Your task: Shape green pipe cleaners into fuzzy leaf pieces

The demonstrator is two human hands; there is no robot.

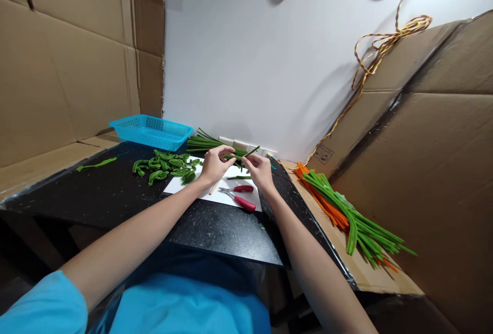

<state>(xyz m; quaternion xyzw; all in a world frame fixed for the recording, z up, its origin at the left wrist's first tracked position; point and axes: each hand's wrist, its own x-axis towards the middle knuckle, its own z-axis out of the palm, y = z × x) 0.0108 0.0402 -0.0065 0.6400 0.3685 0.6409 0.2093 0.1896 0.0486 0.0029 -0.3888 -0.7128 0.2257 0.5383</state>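
Over a white sheet [215, 196] on the black table, my left hand [216, 163] and my right hand [261, 170] face each other. Both pinch a dark green pipe cleaner [252, 151], whose free end sticks up past my right fingertips. Red-handled pliers [243, 202] lie on the sheet below my hands, jaws pointing left. A short green piece [239, 177] rests above the pliers, and a thin wooden stick [213, 188] lies beside my left wrist. Left of the sheet is a pile of bent green loops [159, 164]. Behind my hands lies a bundle of long dark green stems [200, 141].
A blue plastic basket [154, 131] stands at the back left. A bright green strip [96, 164] lies on the left of the table [77, 190]. On cardboard at right are light green stems [358, 216] and orange stems [327, 208]. Cardboard walls flank both sides; a twisted cord [372, 61] hangs at right.
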